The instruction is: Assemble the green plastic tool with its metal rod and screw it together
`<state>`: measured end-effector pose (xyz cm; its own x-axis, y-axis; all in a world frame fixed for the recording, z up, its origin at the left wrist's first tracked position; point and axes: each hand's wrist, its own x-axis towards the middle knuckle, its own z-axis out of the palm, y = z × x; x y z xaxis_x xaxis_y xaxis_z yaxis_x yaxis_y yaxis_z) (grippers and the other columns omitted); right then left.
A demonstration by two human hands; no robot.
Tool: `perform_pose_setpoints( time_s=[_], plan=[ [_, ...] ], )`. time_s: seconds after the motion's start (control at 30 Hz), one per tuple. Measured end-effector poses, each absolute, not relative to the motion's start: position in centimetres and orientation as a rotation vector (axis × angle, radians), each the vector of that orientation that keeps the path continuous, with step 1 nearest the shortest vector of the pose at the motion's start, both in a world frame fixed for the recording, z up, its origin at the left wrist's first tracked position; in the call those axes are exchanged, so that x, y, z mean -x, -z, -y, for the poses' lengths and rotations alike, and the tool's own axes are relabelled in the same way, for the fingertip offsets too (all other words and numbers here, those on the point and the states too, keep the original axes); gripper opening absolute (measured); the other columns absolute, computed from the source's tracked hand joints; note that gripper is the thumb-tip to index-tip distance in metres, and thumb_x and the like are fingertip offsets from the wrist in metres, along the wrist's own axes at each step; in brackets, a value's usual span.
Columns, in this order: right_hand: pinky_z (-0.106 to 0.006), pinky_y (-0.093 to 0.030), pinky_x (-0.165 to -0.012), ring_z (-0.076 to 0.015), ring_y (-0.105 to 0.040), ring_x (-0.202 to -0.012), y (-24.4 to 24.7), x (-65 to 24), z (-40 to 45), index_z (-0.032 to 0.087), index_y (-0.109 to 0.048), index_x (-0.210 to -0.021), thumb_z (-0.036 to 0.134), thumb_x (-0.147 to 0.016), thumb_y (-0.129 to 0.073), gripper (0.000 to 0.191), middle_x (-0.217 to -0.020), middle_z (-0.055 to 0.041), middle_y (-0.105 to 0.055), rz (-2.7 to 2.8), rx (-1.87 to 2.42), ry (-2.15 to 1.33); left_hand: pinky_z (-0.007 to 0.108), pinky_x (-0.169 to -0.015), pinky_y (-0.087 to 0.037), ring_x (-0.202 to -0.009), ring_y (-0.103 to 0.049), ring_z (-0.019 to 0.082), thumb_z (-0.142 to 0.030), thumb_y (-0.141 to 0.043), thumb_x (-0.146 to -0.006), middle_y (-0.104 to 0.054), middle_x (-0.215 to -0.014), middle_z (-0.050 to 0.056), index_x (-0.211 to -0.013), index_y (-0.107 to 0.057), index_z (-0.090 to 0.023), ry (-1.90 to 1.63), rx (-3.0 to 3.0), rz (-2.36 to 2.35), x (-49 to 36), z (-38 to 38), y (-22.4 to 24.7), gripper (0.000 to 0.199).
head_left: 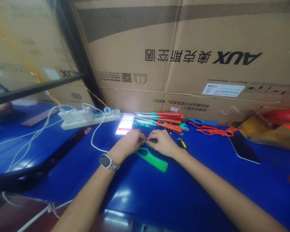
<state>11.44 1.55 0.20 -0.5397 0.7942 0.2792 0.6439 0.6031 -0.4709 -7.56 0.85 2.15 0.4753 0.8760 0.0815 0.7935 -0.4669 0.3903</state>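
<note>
My left hand (132, 141), with a watch (105, 161) on its wrist, has its fingertips pinched together. My right hand (162, 141) is closed in a pinch too, almost meeting the left. Between the two sets of fingertips is a thin, pale, small piece, too small to name. Just below the hands lies a green plastic lighter casing (154, 161), its looped end partly under my fingers. Beyond my hands lie several red and orange long-necked lighters (169, 122) in a pile. Right of my right hand is a small yellow-and-black tool (182, 143).
A lit phone (124, 125) stands behind my left hand, beside a white power strip (96, 120) with plugs and cables. At right are red casings (217, 131), a blue casing (201, 122), a dark tablet-like slab (244, 149) and a bag (268, 132). Cardboard (183, 38) walls the back.
</note>
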Motion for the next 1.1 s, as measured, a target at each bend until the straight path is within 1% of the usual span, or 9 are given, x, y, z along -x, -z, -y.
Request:
perform_pose_setpoints(
  time_s=[0.17, 0.37, 0.5, 0.57, 0.67, 0.77, 0.87, 0.93, 1.1],
  plan=[
    [-0.038, -0.04, -0.086, -0.0222, -0.063, -0.099, -0.1, -12.1, -1.1, 0.022, -0.075, -0.1, 0.024, -0.088, -0.065, 0.016, -0.105, -0.0036, -0.073, 2.371, 1.181, -0.377, 0.027, -0.073, -0.047, -0.075, -0.062, 0.017, -0.008, -0.062, -0.085, -0.067, -0.089, 0.007, -0.084, -0.077, -0.017, -0.454, -2.546, -1.319, 7.5, -1.5, -1.2, 0.018],
    [-0.04, -0.039, -0.089, -0.0228, -0.06, -0.104, -0.3, -13.3, -0.1, 0.022, -0.072, -0.112, 0.026, -0.09, -0.063, 0.024, -0.109, -0.0065, -0.07, 2.374, 1.275, -0.297, 0.028, -0.075, -0.049, -0.081, -0.062, 0.018, -0.01, -0.058, -0.09, -0.066, -0.092, 0.008, -0.098, -0.077, -0.017, -0.481, -2.652, -1.264, 7.3, -2.0, -0.1, 0.021],
    [-0.041, -0.038, -0.092, -0.0237, -0.057, -0.109, -0.5, -14.0, 0.8, 0.022, -0.067, -0.122, 0.03, -0.09, -0.062, 0.033, -0.115, -0.0079, -0.067, 2.336, 1.315, -0.225, 0.029, -0.074, -0.049, -0.081, -0.061, 0.019, -0.013, -0.054, -0.093, -0.064, -0.092, 0.009, -0.099, -0.077, -0.017, -0.466, -2.699, -1.284, 7.2, -2.0, 0.0, 0.024],
    [-0.041, -0.036, -0.093, -0.0244, -0.057, -0.109, -0.6, -14.5, 1.3, 0.021, -0.067, -0.122, 0.031, -0.09, -0.062, 0.033, -0.116, -0.0083, -0.067, 2.332, 1.339, -0.175, 0.03, -0.074, -0.05, -0.081, -0.061, 0.019, -0.015, -0.053, -0.094, -0.064, -0.092, 0.01, -0.101, -0.076, -0.016, -0.448, -2.695, -1.298, 7.3, -2.0, -0.2, 0.024],
    [-0.041, -0.035, -0.092, -0.0236, -0.057, -0.106, -0.6, -15.2, 1.8, 0.022, -0.07, -0.116, 0.029, -0.092, -0.06, 0.027, -0.111, -0.0074, -0.068, 2.361, 1.345, -0.139, 0.031, -0.076, -0.051, -0.083, -0.062, 0.02, -0.016, -0.053, -0.094, -0.064, -0.094, 0.01, -0.102, -0.076, -0.016, -0.422, -2.686, -1.317, 7.3, -1.9, -0.5, 0.024],
    [-0.04, -0.035, -0.089, -0.022, -0.057, -0.104, -0.1, -15.7, 1.9, 0.025, -0.071, -0.114, 0.029, -0.096, -0.056, 0.024, -0.111, -0.0057, -0.069, 2.39, 1.311, -0.156, 0.033, -0.08, -0.052, -0.087, -0.062, 0.02, -0.016, -0.053, -0.093, -0.065, -0.099, 0.01, -0.104, -0.075, -0.017, -0.391, -2.69, -1.322, 7.1, -1.6, -1.0, 0.024],
    [-0.039, -0.036, -0.087, -0.0218, -0.056, -0.105, 0.5, -15.9, 1.7, 0.026, -0.073, -0.112, 0.032, -0.098, -0.054, 0.024, -0.112, -0.0053, -0.068, 2.381, 1.298, -0.16, 0.036, -0.088, -0.051, -0.095, -0.062, 0.023, -0.016, -0.056, -0.092, -0.065, -0.108, 0.012, -0.121, -0.068, -0.016, -0.381, -2.678, -1.352, 6.9, -1.1, -1.3, 0.031],
    [-0.039, -0.036, -0.087, -0.0217, -0.056, -0.105, 0.7, -15.8, 1.6, 0.027, -0.073, -0.112, 0.033, -0.098, -0.054, 0.024, -0.111, -0.0054, -0.068, 2.378, 1.295, -0.159, 0.037, -0.09, -0.05, -0.099, -0.061, 0.023, -0.014, -0.053, -0.093, -0.064, -0.112, 0.012, -0.127, -0.064, -0.017, -0.364, -2.694, -1.334, 6.6, -0.8, -1.4, 0.036],
    [-0.039, -0.036, -0.088, -0.0216, -0.057, -0.105, 0.8, -15.7, 1.4, 0.025, -0.073, -0.11, 0.032, -0.098, -0.055, 0.023, -0.111, -0.006, -0.069, 2.346, 1.318, -0.183, 0.036, -0.089, -0.049, -0.096, -0.06, 0.022, -0.013, -0.044, -0.095, -0.064, -0.108, 0.011, -0.118, -0.07, -0.019, -0.271, -2.815, -1.308, 5.7, 0.0, -1.4, 0.035]
  ],
)
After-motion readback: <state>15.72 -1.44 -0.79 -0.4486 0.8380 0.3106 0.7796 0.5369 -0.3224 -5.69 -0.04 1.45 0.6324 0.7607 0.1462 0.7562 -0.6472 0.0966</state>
